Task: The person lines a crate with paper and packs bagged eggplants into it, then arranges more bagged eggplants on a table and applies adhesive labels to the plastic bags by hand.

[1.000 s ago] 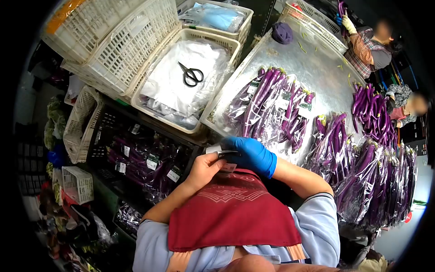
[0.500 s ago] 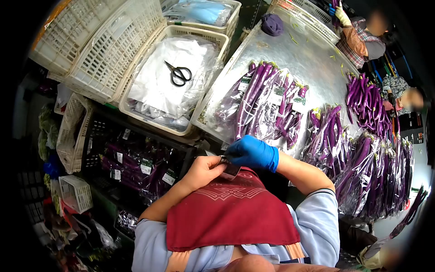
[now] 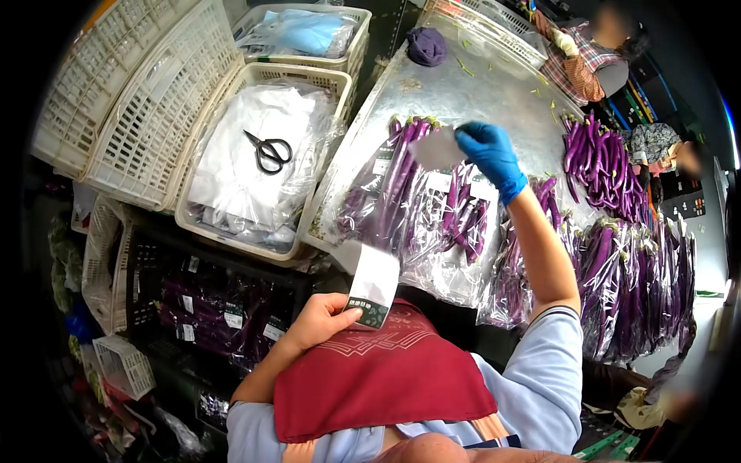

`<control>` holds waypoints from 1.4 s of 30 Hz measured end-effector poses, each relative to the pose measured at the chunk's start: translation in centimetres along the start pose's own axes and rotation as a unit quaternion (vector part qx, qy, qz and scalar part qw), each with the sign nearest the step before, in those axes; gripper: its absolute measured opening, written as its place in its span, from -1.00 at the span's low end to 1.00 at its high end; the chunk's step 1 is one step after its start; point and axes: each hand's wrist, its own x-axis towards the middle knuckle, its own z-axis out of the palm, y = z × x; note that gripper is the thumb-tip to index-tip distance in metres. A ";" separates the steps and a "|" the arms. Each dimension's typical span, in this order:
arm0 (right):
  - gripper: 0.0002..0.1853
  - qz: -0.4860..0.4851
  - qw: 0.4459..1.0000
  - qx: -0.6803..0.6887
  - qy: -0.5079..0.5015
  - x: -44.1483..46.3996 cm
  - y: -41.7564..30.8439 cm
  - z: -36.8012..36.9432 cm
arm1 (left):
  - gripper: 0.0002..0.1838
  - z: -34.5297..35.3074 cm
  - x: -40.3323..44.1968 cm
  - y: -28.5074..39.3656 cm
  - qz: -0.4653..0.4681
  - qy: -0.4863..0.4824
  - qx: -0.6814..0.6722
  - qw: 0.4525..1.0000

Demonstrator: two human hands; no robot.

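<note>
Two hands work at the near side of a broad grey metal tabletop (image 3: 502,108) in the head view. Its long left edge, a pale raised rim, runs away from the person beside a cream plastic crate (image 3: 231,245); in that crate, black-handled scissors (image 3: 260,144) lie on white plastic bags. Clear bags of long purple eggplants (image 3: 397,177) cover the near left part of the metal, and a heap of loose purple eggplants (image 3: 606,162) lies toward the right edge. Grey metal stretches between these and a crumpled dark purple cloth (image 3: 427,46) near the far left corner. Past the far right side stands a person in a plaid top (image 3: 575,65). A black plastic mesh crate (image 3: 143,255) sits lower left, near the bare left forearm.

The bare left hand (image 3: 323,318) is clamped, thumb against fingers, on a white label strip with a dark green end (image 3: 374,282), in front of the red apron. Well apart from it, the blue-gloved right hand (image 3: 492,158) is raised over the bags, fingertips together on a pale rectangular sheet (image 3: 438,149).
</note>
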 end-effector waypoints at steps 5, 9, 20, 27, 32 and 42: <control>-0.90 -0.308 0.830 -0.427 0.186 1.5 -3.2 1.0 | -0.82 -0.1 0.1 0.6 0.017 0.005 -0.011 1.000; -0.99 -0.246 0.803 -0.532 0.108 1.0 1.9 7.4 | -0.82 -0.3 0.2 1.0 0.031 -0.004 -0.015 0.999; -0.64 0.175 0.936 0.189 -0.239 -10.7 -1.4 11.2 | -0.71 0.1 1.9 1.2 0.149 0.029 -0.102 0.983; -0.86 0.228 0.828 0.490 -0.148 -10.7 -3.0 10.7 | -0.75 1.1 2.1 0.2 0.080 -0.025 -0.129 0.988; -0.79 0.162 0.892 0.397 -0.145 -8.5 0.0 11.5 | -0.80 1.0 1.0 -0.9 0.072 -0.018 -0.060 0.995; -0.77 -0.248 0.959 -0.033 -0.133 -16.2 -5.7 11.5 | -0.89 1.1 0.4 -1.4 0.073 0.106 -0.020 0.992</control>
